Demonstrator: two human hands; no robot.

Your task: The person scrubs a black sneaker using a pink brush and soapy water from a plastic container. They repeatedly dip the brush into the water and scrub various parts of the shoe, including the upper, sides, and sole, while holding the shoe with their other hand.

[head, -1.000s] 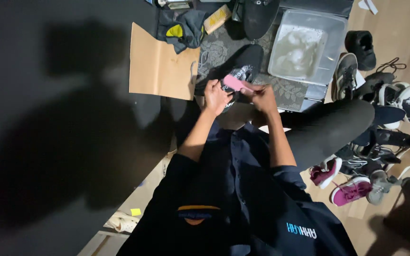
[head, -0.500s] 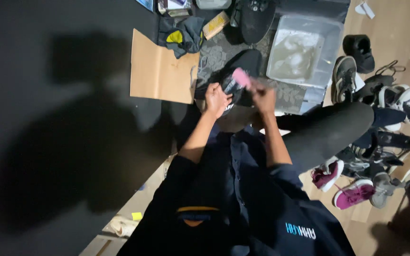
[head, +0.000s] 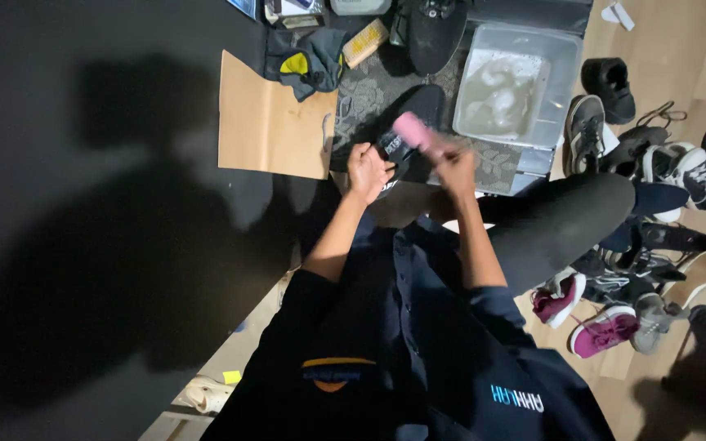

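Right grip [head: 453,166] angles pink brush [head: 413,131] up-left.

A matt brown cardboard sheet [head: 275,122] lies upper left of centre; the clear plastic tub [head: 565,57] top right holds foamy water, and pale smooth wood floor [head: 680,49] shows beyond it.

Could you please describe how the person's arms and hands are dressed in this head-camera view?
Both hands, the left hand and the right hand, are bare, with no gloves; any rings or a watch are too small to tell. The forearms are uncovered: the sleeves of a dark navy shirt are pushed up to about the elbows. The shirt carries a small orange emblem and pale blue lettering.
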